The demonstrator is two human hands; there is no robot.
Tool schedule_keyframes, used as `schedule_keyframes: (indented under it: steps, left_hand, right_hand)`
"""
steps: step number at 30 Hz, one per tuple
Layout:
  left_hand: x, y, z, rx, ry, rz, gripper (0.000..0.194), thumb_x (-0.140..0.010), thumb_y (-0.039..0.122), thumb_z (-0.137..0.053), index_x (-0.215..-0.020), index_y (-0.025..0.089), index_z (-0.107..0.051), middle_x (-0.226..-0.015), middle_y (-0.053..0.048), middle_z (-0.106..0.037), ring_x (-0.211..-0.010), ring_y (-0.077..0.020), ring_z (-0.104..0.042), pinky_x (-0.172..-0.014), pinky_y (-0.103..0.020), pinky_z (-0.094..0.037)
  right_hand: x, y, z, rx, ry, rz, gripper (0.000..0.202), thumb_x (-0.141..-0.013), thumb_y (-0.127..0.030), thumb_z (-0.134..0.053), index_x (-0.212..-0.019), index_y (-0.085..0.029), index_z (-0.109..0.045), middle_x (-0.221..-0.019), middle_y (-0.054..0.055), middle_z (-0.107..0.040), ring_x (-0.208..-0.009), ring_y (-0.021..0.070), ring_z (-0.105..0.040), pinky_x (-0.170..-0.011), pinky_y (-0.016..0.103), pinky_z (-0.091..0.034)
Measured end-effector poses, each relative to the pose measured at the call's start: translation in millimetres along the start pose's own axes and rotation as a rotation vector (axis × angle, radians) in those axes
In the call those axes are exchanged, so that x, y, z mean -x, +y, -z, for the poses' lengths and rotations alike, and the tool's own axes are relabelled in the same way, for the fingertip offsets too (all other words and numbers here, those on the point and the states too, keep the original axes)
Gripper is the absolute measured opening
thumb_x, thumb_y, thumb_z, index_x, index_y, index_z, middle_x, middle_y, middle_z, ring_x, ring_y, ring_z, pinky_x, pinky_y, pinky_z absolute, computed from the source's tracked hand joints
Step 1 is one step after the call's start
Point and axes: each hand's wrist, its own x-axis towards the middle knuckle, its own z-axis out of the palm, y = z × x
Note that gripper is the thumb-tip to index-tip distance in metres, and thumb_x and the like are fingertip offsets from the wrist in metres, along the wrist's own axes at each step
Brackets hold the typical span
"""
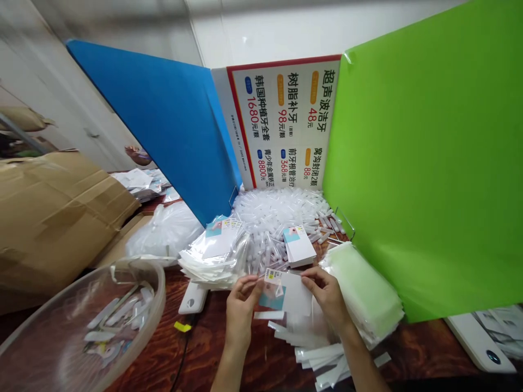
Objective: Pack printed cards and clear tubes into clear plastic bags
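Between my two hands is a clear bag with a printed card (297, 294) inside, white with a teal patch. My left hand (245, 296) pinches its upper left edge. At the upper right corner, my right hand (324, 291) pinches it between thumb and fingers. Just beyond lies a stack of similar cards (300, 247). Filled bags (216, 256) are piled to the left of it, and a stack of clear bags (363, 294) sits beside my right hand. White strips (322, 362) lie under and near my right forearm.
Small translucent tubes (278, 212) are heaped behind the cards, between a blue panel (163, 120) and a green panel (433, 163). A clear basket (159, 305) and cardboard box (61, 218) stand left. Another person's hand (138, 155) shows behind the blue panel.
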Motion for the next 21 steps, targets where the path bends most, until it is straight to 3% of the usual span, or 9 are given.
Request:
schedule_keyframes:
  steps: [2, 6, 9, 13, 21]
  left_hand:
    - [1, 0, 0.5, -0.045, 0.016, -0.034, 0.039, -0.065, 0.041, -0.087, -0.089, 0.016, -0.068, -0.081, -0.006, -0.076, -0.075, -0.0204, -0.072, -0.070, -0.029, -0.056]
    - [-6, 2, 7.1, -0.036, 0.190, -0.080, 0.046, -0.059, 0.042, -0.090, -0.088, 0.017, -0.065, -0.077, -0.003, -0.074, -0.072, -0.0171, -0.069, -0.068, -0.026, -0.054]
    - [-12, 6, 13.1, -0.007, 0.235, -0.080, 0.053, -0.055, 0.040, -0.092, -0.092, 0.017, -0.063, -0.068, 0.002, -0.071, -0.064, -0.0125, -0.065, -0.066, -0.022, -0.052]
    - [-11, 10, 11.7, -0.005, 0.178, -0.056, 0.051, -0.054, 0.040, -0.093, -0.089, 0.017, -0.064, -0.067, 0.002, -0.069, -0.064, -0.0129, -0.065, -0.063, -0.021, -0.051]
    - [6, 5, -4.8, -0.114, -0.013, -0.020, 0.038, -0.067, 0.047, -0.084, -0.083, 0.016, -0.070, -0.076, -0.005, -0.075, -0.070, -0.0203, -0.070, -0.068, -0.028, -0.055]
  right_hand:
    - [-2, 0, -2, 0.000, -0.003, 0.001, 0.023, -0.085, -0.042, -0.070, -0.088, -0.020, -0.073, -0.085, 0.005, -0.073, -0.081, 0.0228, -0.065, -0.072, 0.031, -0.049]
    - [-3, 1, 3, 0.091, -0.069, 0.034, 0.016, -0.085, -0.035, -0.070, -0.084, -0.020, -0.074, -0.084, 0.005, -0.074, -0.081, 0.0226, -0.065, -0.073, 0.030, -0.048]
    - [-1, 1, 11, 0.129, -0.130, 0.033, 0.013, -0.083, -0.032, -0.070, -0.082, -0.020, -0.075, -0.084, 0.005, -0.074, -0.082, 0.0225, -0.065, -0.074, 0.030, -0.048]
    - [2, 2, 14, 0.089, -0.089, 0.019, 0.016, -0.084, -0.036, -0.071, -0.083, -0.020, -0.075, -0.083, 0.004, -0.073, -0.080, 0.0220, -0.064, -0.072, 0.030, -0.048]
    - [-3, 6, -5, -0.028, 0.027, 0.013, 0.027, -0.083, -0.046, -0.072, -0.085, -0.019, -0.073, -0.083, 0.006, -0.073, -0.082, 0.0231, -0.065, -0.073, 0.031, -0.050]
